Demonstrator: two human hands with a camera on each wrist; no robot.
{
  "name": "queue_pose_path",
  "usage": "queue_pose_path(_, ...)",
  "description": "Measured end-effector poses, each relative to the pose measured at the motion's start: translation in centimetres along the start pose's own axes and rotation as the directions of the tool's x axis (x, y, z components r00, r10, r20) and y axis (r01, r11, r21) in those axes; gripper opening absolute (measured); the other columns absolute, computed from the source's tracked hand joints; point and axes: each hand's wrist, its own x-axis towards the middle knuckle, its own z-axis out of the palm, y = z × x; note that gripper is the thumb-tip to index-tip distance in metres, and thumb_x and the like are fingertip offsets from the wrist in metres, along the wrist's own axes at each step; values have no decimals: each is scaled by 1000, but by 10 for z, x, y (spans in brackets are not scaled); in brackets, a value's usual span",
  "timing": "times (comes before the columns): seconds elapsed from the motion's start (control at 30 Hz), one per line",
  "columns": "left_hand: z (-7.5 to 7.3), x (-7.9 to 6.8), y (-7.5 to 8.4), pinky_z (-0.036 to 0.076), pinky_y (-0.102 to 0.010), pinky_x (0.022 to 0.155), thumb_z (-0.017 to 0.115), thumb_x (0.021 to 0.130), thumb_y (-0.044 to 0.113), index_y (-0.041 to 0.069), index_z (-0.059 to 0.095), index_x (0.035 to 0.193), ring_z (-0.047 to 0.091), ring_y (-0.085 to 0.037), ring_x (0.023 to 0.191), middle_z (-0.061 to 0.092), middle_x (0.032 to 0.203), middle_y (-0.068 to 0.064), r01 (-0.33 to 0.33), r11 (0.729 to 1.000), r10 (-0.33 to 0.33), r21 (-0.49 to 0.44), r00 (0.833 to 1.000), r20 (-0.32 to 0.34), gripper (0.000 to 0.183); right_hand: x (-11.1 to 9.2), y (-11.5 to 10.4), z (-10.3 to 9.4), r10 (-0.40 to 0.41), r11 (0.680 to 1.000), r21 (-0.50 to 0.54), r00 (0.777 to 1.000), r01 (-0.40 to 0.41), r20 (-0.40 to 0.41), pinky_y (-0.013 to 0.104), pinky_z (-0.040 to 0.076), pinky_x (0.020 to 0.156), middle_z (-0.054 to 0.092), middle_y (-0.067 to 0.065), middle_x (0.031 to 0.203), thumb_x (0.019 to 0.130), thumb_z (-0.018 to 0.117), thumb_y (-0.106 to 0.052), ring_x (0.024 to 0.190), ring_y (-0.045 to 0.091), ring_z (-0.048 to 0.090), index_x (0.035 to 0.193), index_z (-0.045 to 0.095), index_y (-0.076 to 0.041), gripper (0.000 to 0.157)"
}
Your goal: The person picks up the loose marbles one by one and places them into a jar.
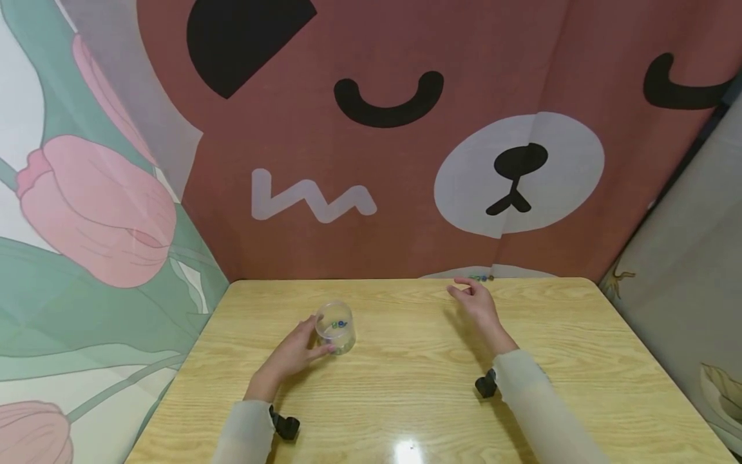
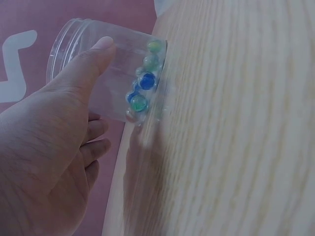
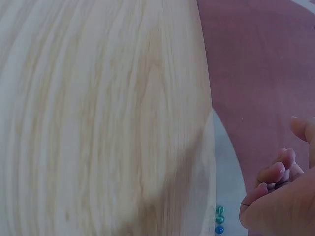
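Note:
My left hand (image 1: 295, 351) grips a clear plastic jar (image 1: 346, 338), which stands upright on the table. In the left wrist view the thumb lies along the near side of the jar (image 2: 115, 93), and several blue, green and clear marbles (image 2: 146, 81) rest on its bottom. Over the table's far edge hovers my right hand (image 1: 480, 308), its fingers loosely bent with nothing visible between them. Just beyond it, a short row of marbles (image 1: 484, 278) lies along that edge. Green and blue marbles (image 3: 220, 220) also show beside the right hand (image 3: 285, 196) in the right wrist view.
The light wood table (image 1: 406, 374) spans the space under both hands. A brown curtain with a bear print (image 1: 406, 238) hangs right behind its far edge. Flowered cloth (image 1: 116, 322) hangs on the left, and a pale curtain (image 1: 684, 258) on the right.

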Motion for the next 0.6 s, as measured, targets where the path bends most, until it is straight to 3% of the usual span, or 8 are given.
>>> queue_pose_path(0.33,0,-1,-1,21,-65,119,70,90,55,12,29,161,22,-49,149,26,163,-24,-1,1000,1,-12,1000,0,93,10,9,-19,27,998,-63,996,-32,-88,27,41,57,49,0,87,96,71,-37,66,13,44,137,60,-6,53)
queue_pose_path(0.6,0,-1,-1,22,-65,119,71,90,54,14,30,161,23,-47,149,29,162,-22,-17,1000,17,-20,1000,-7,91,19,19,-40,50,985,-157,985,-77,-164,30,45,65,55,8,100,98,67,-39,76,17,50,138,59,-5,53)
